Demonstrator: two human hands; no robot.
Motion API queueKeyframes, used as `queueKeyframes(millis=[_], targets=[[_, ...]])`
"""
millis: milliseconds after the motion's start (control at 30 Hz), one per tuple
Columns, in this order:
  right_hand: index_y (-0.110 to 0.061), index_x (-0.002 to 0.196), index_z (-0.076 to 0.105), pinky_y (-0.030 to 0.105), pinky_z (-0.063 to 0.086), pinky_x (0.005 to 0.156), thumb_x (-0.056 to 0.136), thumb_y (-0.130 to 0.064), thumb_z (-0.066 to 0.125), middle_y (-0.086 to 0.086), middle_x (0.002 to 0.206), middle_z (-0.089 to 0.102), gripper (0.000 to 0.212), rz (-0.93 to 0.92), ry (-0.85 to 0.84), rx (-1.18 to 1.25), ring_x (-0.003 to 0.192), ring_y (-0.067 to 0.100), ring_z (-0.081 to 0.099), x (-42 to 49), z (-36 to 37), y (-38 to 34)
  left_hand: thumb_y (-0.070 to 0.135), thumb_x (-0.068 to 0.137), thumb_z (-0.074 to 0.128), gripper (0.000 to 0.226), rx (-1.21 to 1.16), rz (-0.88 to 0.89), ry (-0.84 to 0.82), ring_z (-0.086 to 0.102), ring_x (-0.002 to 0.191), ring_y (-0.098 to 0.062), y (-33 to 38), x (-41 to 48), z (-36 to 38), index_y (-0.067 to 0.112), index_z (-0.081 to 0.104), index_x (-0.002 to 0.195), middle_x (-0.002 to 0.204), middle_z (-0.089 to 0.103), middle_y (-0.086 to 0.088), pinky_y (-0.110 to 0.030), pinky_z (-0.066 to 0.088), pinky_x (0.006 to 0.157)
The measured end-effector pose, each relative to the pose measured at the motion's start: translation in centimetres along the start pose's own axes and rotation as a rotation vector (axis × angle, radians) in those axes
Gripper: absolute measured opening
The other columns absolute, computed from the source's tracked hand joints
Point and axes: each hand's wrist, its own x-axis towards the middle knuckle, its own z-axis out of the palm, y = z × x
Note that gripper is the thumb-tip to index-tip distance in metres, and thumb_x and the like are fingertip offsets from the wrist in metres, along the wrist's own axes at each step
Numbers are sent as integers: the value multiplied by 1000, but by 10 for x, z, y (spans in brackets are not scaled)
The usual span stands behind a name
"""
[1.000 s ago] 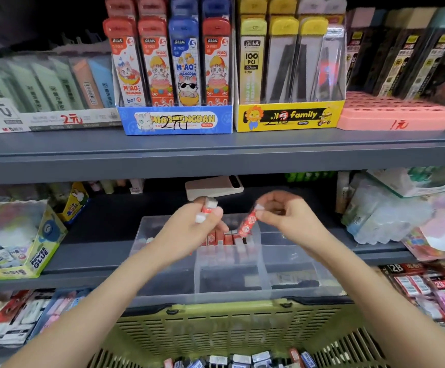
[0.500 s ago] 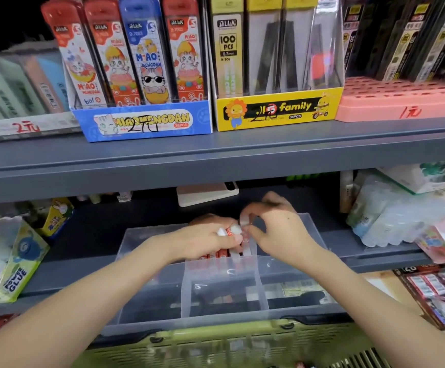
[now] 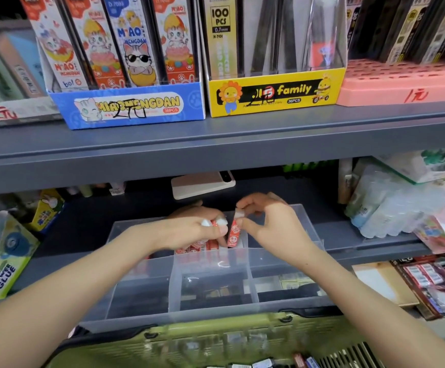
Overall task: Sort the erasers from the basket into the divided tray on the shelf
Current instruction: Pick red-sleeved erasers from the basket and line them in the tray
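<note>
— What is nearest to you?
— The green basket (image 3: 216,338), at the bottom edge, with some loose erasers (image 3: 264,363) in it. Just behind it the clear divided tray (image 3: 210,310) stands on the lower shelf (image 3: 83,227).

— And your hands?
— Both arms reach over the front compartments to the back middle one. My left hand (image 3: 189,232) curls its fingers round a red-and-white eraser (image 3: 214,222). My right hand (image 3: 272,224) pinches an upright eraser (image 3: 234,233) by its white top. Its lower end is among the row of red erasers (image 3: 197,247) there.

— And behind?
— A flat white device (image 3: 202,184). Above, a blue box (image 3: 128,107) and a yellow box (image 3: 274,94) stand on the upper shelf (image 3: 216,144).
</note>
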Motion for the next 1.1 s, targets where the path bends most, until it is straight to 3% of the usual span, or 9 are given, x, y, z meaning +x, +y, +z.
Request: queueKeyframes(millis=[267,333,400,500,633,700,800,967,1100], targets=[[-28,76,56,26,42,82,80,-21,69,-9,84,59,16,44,-75,-3,94,15,54,4,3,-1,38,98,46,20,-30,-88,-8,62,93,6,0,0,1,27,55,84,97,70,9,-14,44,90],[-32,71,53,25,40,73,79,-22,70,-6,85,60,21,57,-94,-12,90,14,54,6,2,-3,30,99,45,19,-100,-102,68,60,81,11,5,-5,-2,19,55,88,102,71,1,0,40,73],[-29,70,56,26,42,69,78,-23,71,-5,83,64,18,66,-140,-17,84,14,57,9,1,-6,26,98,47,20,-178,-75,199,64,85,-1,9,-11,-5,15,52,82,98,73,-7,-9,44,84],[-23,74,59,26,39,74,78,-20,68,-5,78,65,11,20,-173,-143,81,15,55,13,3,-11,28,99,45,26,-143,-88,271,51,44,15,17,-21,-6,7,60,95,84,73,-10,0,36,51],[-16,81,64,25,29,88,78,-16,66,-17,65,43,4,-128,-91,-361,84,12,41,15,4,-15,40,100,38,42,3,-115,205,43,57,30,14,-24,1,11,67,108,64,62,32,4,31,58],[-15,82,65,24,29,84,77,-14,67,-15,68,44,5,-128,-71,-349,87,15,45,15,2,-15,41,100,35,43,17,-139,189,45,56,28,13,-25,3,14,68,107,50,53,35,3,32,62],[-19,78,60,22,30,78,78,-14,70,-14,72,49,10,-29,-56,-163,87,17,49,13,-1,-16,44,98,38,40,-12,-151,233,48,67,22,15,-27,2,19,68,109,68,53,39,3,32,64],[-27,74,55,30,42,80,79,-19,70,2,89,61,18,33,-110,-116,91,20,53,11,1,-13,30,96,50,24,-247,-67,381,61,89,7,10,-33,-1,9,62,99,96,74,7,1,36,72],[-32,70,53,29,43,79,78,-20,70,5,92,61,23,47,-142,-125,91,20,53,13,2,-14,27,94,50,27,-410,58,527,64,102,-9,6,-41,-1,2,59,90,90,75,-2,-27,43,95]])
